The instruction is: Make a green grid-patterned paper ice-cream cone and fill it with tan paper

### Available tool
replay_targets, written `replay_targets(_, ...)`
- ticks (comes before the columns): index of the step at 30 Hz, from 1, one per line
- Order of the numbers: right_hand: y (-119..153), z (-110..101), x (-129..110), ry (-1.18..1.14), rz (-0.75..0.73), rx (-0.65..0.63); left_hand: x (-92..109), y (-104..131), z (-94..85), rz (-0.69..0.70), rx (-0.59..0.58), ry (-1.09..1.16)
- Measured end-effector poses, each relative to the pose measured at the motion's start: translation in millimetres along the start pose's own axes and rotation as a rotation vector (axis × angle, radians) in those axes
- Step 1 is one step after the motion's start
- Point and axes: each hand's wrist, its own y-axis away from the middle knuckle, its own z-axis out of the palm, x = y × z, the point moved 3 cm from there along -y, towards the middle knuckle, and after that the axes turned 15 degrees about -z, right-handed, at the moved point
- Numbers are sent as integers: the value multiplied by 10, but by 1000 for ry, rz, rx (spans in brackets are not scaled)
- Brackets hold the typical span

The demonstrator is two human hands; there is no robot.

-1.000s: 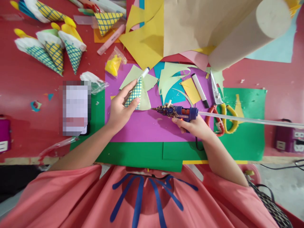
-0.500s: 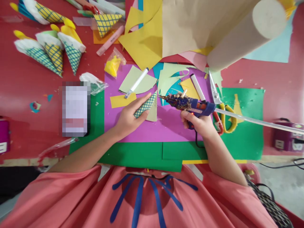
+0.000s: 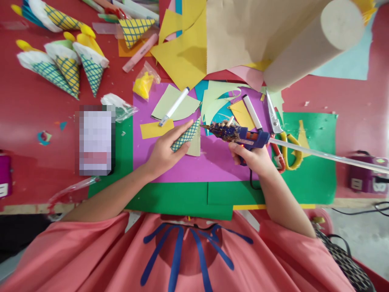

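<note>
My left hand (image 3: 165, 148) is closed around a light green paper cone (image 3: 186, 137) with a dark crisscross pattern, its tip pointing up and right. An unrolled flap of the same paper hangs out at its right side. My right hand (image 3: 251, 156) grips a blue hot glue gun (image 3: 247, 137) with a small red light lit. The gun's grimy nozzle comes very close to the paper's edge; whether it touches, I cannot tell. From its rear sticks a long clear glue stick (image 3: 322, 153). Under both hands lies purple paper (image 3: 212, 166).
Scissors (image 3: 285, 152) with yellow and red handles lie right of the gun. A marker (image 3: 174, 106) and another marker (image 3: 252, 111) rest on paper scraps. Finished-looking cones (image 3: 91, 67) lie upper left, above a phone (image 3: 95, 142). A paper roll (image 3: 313, 44) stands upper right.
The glue gun in my right hand has moved slightly left, bringing its nozzle closer to the cone. My left hand and the cone have stayed almost still.
</note>
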Motion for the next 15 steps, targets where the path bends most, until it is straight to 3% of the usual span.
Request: replay_targets(15, -5, -21, -11, -24, 16, 73, 38, 10, 6, 55, -21, -41)
